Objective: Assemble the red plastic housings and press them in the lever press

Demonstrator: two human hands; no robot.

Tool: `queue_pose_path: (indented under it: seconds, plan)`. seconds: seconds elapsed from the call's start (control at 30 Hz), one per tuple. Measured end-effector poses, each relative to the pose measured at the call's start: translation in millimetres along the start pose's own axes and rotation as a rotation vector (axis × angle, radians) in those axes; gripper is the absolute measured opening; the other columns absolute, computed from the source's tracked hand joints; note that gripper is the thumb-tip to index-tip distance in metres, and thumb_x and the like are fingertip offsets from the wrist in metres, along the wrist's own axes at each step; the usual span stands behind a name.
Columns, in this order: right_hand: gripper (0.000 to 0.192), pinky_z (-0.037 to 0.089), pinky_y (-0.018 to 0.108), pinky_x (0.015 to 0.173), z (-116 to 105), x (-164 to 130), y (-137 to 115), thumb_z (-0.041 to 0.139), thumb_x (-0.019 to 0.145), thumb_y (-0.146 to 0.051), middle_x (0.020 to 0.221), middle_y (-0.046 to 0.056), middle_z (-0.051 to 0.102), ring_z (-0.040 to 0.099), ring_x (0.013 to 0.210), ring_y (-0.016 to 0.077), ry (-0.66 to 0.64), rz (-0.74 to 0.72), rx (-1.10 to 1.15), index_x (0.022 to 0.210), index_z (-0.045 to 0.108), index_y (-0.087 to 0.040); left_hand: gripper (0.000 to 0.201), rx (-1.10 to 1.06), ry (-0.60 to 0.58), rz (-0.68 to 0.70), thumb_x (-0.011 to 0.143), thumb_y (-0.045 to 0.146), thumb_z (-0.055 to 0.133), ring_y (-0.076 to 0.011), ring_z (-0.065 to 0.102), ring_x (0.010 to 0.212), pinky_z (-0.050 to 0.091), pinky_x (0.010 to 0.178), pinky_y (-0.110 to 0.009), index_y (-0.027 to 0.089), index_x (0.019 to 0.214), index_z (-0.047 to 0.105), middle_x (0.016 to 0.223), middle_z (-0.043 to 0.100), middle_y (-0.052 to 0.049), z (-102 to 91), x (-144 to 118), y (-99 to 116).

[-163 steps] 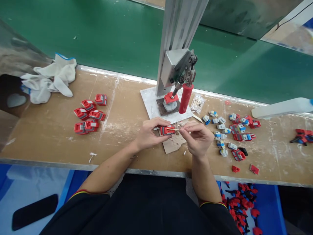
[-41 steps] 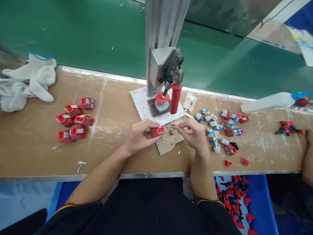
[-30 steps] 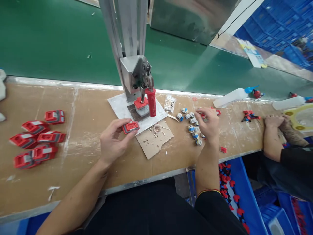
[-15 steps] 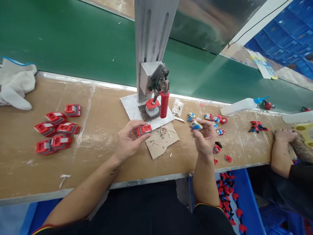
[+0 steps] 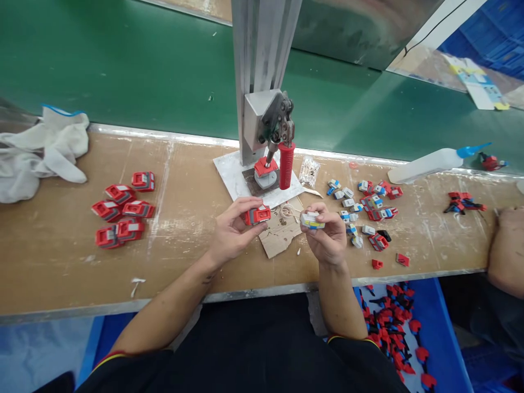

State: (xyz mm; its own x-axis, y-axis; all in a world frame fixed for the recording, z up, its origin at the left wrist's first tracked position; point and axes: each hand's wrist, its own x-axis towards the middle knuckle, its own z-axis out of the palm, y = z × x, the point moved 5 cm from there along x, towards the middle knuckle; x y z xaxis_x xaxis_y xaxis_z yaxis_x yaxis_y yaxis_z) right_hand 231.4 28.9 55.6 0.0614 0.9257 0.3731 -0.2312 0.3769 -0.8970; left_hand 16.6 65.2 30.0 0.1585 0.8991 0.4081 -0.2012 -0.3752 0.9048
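Observation:
Between the thumb and fingers of my left hand (image 5: 234, 232) is a red and grey toy car body (image 5: 257, 215), its open top facing up. My right hand (image 5: 328, 236) pinches a small white, blue and yellow toy car cab (image 5: 312, 220). The two parts are held apart over a torn piece of cardboard (image 5: 275, 243). Behind them stands a toggle clamp press with a red handle (image 5: 286, 166); a red piece (image 5: 266, 165) sits under its plunger on a grey block. To the right lie several white and blue cabs (image 5: 348, 203) among red parts.
Several red car bodies (image 5: 130, 229) lie at left, near white gloves (image 5: 61, 144). A white squeeze bottle (image 5: 429, 165) lies at back right. Below the table edge, a blue bin (image 5: 444, 327) holds red and black parts. Another person's arm (image 5: 507, 254) rests at far right.
My right hand has moved left with the cab, closer to the car body, and the cab has turned. My left hand keeps the car body. The camera view has shifted slightly.

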Motion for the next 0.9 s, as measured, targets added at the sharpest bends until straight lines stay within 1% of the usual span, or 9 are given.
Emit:
queue_pose_path:
  seconds: [0.1,0.23,0.33,0.4,0.53,0.6,0.67,0.77,0.9]
  plan:
    - [0.025,0.062,0.026,0.061,6,-3,1,0.078,0.091,-0.027,0.109,0.001,0.068,0.075,0.087,0.0158,-0.023,0.057,0.102,0.11,0.077,-0.044,0.039,-0.004,-0.014,-0.012,0.084,0.022,0.087,-0.0197,0.074,0.111,0.067,0.092,-0.031,0.025,0.122,0.078,0.12,0.073,-0.01,0.9,-1,-1]
    - [0.023,0.063,0.026,0.057,9,-5,1,0.078,0.091,-0.033,0.109,0.002,0.067,0.076,0.084,0.0163,0.008,0.125,0.142,0.112,0.078,-0.041,0.039,-0.005,-0.036,-0.022,0.084,0.024,0.088,-0.0203,0.075,0.109,0.067,0.091,-0.032,0.025,0.122,0.078,0.119,0.073,-0.01,2.2,-2,-2]
    - [0.022,0.064,0.027,0.057,10,-6,1,0.083,0.087,-0.04,0.106,0.003,0.067,0.076,0.081,0.0168,0.037,0.101,0.104,0.108,0.079,-0.037,0.039,0.007,-0.039,-0.003,0.083,0.024,0.089,-0.0199,0.075,0.108,0.067,0.089,-0.031,0.026,0.121,0.078,0.118,0.074,-0.009,2.2,-2,-1]
    - [0.027,0.064,0.027,0.058,10,-6,2,0.084,0.086,-0.041,0.105,0.002,0.068,0.077,0.082,0.0173,0.062,0.078,0.059,0.111,0.076,-0.036,0.04,0.013,-0.034,-0.003,0.083,0.024,0.089,-0.0195,0.075,0.107,0.067,0.088,-0.03,0.026,0.121,0.078,0.117,0.074,-0.009,2.2,-2,-1]
    - [0.045,0.068,0.03,0.068,13,-10,7,0.087,0.084,-0.037,0.106,0.001,0.075,0.079,0.088,0.0187,0.106,0.096,0.027,0.124,0.068,-0.038,0.051,-0.01,-0.028,-0.048,0.081,0.024,0.091,-0.0169,0.078,0.095,0.068,0.084,-0.029,0.025,0.128,0.071,0.115,0.076,-0.007,3.3,-2,-1]
    - [0.038,0.069,0.031,0.073,15,-11,7,0.087,0.084,-0.034,0.108,0.001,0.077,0.08,0.091,0.0189,0.105,0.101,0.042,0.118,0.069,-0.036,0.05,-0.016,-0.026,-0.057,0.079,0.024,0.092,-0.0168,0.079,0.092,0.068,0.083,-0.028,0.023,0.125,0.07,0.113,0.077,-0.006,4.2,-2,0]
    - [0.029,0.069,0.031,0.075,16,-12,6,0.086,0.086,-0.029,0.111,0.0,0.078,0.081,0.095,0.0191,0.091,0.089,0.07,0.111,0.072,-0.035,0.044,-0.008,-0.022,-0.049,0.079,0.025,0.093,-0.0179,0.079,0.096,0.068,0.085,-0.029,0.022,0.118,0.072,0.112,0.078,-0.007,4.6,-2,1]
    - [0.025,0.07,0.031,0.077,17,-11,6,0.085,0.087,-0.026,0.113,-0.001,0.08,0.081,0.101,0.0203,0.069,0.073,0.091,0.107,0.075,-0.035,0.04,0.005,-0.023,-0.041,0.079,0.026,0.092,-0.0189,0.079,0.099,0.067,0.087,-0.029,0.02,0.113,0.073,0.112,0.078,-0.008,4.8,-1,2]
    - [0.025,0.066,0.039,0.099,14,-12,6,0.085,0.088,-0.032,0.113,0.0,0.082,0.079,0.11,0.021,0.058,0.059,0.022,0.112,0.076,-0.035,0.039,0.022,-0.028,-0.049,0.08,0.028,0.092,-0.0195,0.079,0.099,0.067,0.086,-0.03,0.02,0.113,0.073,0.113,0.078,-0.008,4.3,-2,2]
